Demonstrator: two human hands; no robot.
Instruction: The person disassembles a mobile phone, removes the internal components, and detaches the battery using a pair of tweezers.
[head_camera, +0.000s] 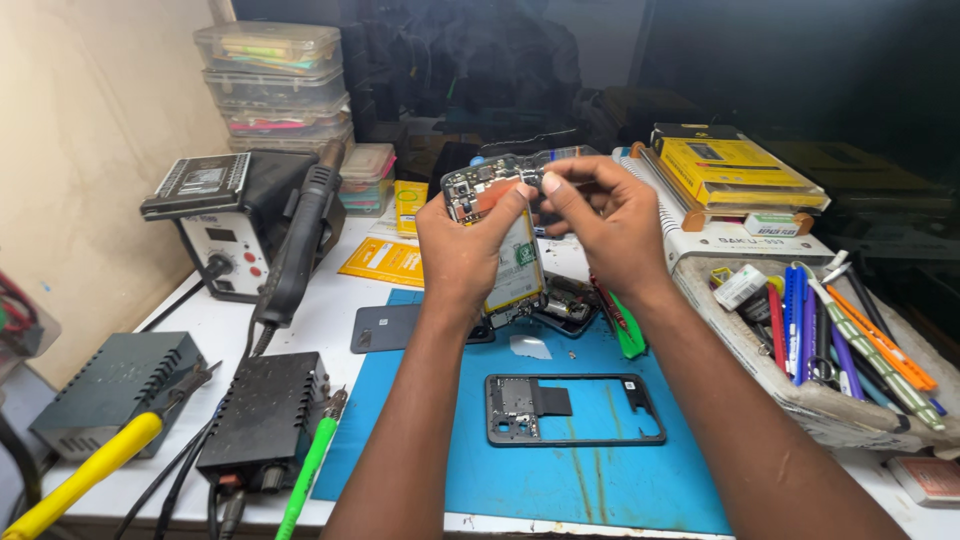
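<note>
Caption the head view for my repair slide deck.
Left hand holds an opened phone above a blue mat while right hand fingers work its top edge.

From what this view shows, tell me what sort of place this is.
Most likely a phone repair bench. The left hand holds an opened phone, a bare phone frame lies on the blue mat, and a hot-air station stands beside it.

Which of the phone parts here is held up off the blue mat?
The opened phone body with its exposed circuit board, gripped by the left hand. The empty frame and dark back cover lie flat.
</note>
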